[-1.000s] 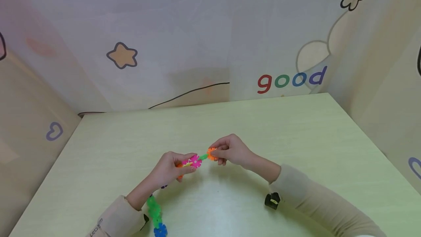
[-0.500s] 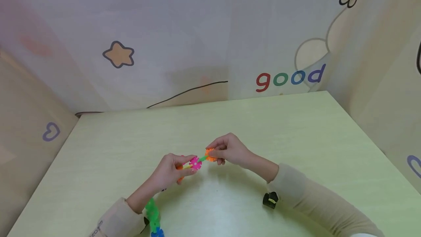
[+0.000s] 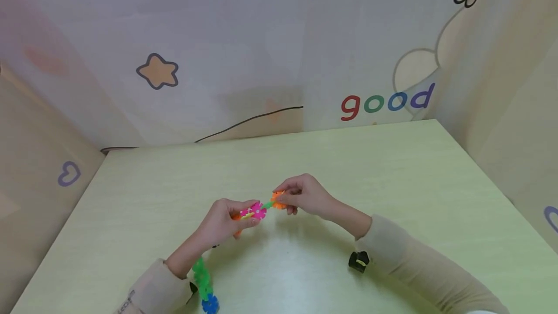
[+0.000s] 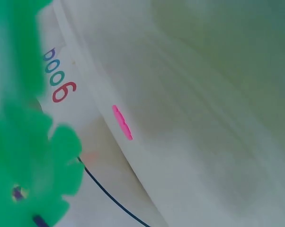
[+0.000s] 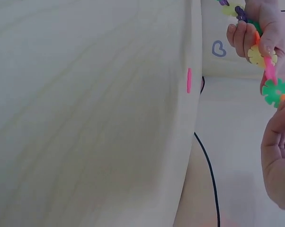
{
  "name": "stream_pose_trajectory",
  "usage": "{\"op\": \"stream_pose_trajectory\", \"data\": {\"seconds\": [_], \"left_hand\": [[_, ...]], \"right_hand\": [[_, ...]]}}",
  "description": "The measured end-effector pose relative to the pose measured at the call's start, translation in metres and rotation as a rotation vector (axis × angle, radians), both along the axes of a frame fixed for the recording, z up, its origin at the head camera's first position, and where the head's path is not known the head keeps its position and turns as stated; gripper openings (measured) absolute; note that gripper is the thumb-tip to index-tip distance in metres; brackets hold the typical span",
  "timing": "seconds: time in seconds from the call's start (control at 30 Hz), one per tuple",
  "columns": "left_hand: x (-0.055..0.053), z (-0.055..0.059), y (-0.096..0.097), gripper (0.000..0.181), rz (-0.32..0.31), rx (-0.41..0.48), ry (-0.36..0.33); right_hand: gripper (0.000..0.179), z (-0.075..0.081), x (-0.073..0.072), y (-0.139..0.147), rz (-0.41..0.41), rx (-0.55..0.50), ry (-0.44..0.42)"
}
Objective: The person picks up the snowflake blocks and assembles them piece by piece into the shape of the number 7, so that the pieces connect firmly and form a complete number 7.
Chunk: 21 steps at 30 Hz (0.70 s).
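My left hand [image 3: 220,219] pinches a pink notched snowflake disc [image 3: 258,211] of an interlocking-disc chain between thumb and fingers. With its fingertips my right hand [image 3: 305,195] holds an orange disc [image 3: 278,200]. Between the hands a green disc [image 3: 268,205], seen nearly edge-on, spans from the pink one to the orange one. The chain carries on behind the left hand, with a yellow disc [image 5: 257,54] showing in the right wrist view. Below the left wrist hang green discs [image 3: 202,277] and a blue disc [image 3: 210,303]. Blurred green discs [image 4: 33,161] fill the left wrist view's left side.
Both hands are over a pale green table [image 3: 370,168]. Printed cloth walls [image 3: 244,38] stand behind it and at both sides. A black wrist device [image 3: 359,261] hangs under the right sleeve. A thin pink strip [image 5: 189,80] shows in both wrist views.
Both hands keep their grips and have shifted only slightly. The pink disc has turned a little, and the head view has moved slightly.
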State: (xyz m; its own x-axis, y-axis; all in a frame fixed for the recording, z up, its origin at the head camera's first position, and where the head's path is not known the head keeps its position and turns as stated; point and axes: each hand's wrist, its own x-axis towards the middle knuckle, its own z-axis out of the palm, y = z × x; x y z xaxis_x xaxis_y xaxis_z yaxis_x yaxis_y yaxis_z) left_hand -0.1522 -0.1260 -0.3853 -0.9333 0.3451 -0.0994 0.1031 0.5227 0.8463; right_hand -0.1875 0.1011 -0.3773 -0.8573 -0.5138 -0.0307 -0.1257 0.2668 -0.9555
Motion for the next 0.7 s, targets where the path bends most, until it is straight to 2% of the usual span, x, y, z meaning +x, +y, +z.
{"op": "stream_pose_trajectory", "data": {"seconds": [0.13, 0.27, 0.47, 0.7], "left_hand": [[-0.003, -0.002, -0.004, 0.043, 0.033, -0.004, 0.01], [-0.005, -0.004, -0.014, 0.044, 0.075, -0.015, 0.029], [-0.009, 0.001, -0.031, 0.046, 0.097, -0.001, 0.045], [-0.016, 0.003, -0.047, 0.05, 0.128, -0.034, 0.051]], "right_hand": [[0.026, -0.001, -0.005, 0.001, -0.014, -0.038, 0.001], [0.019, -0.002, -0.008, 0.002, -0.064, -0.049, -0.007], [0.018, -0.006, -0.01, 0.003, -0.065, 0.031, -0.001], [0.016, -0.014, -0.008, -0.004, -0.028, 0.077, -0.008]]}}
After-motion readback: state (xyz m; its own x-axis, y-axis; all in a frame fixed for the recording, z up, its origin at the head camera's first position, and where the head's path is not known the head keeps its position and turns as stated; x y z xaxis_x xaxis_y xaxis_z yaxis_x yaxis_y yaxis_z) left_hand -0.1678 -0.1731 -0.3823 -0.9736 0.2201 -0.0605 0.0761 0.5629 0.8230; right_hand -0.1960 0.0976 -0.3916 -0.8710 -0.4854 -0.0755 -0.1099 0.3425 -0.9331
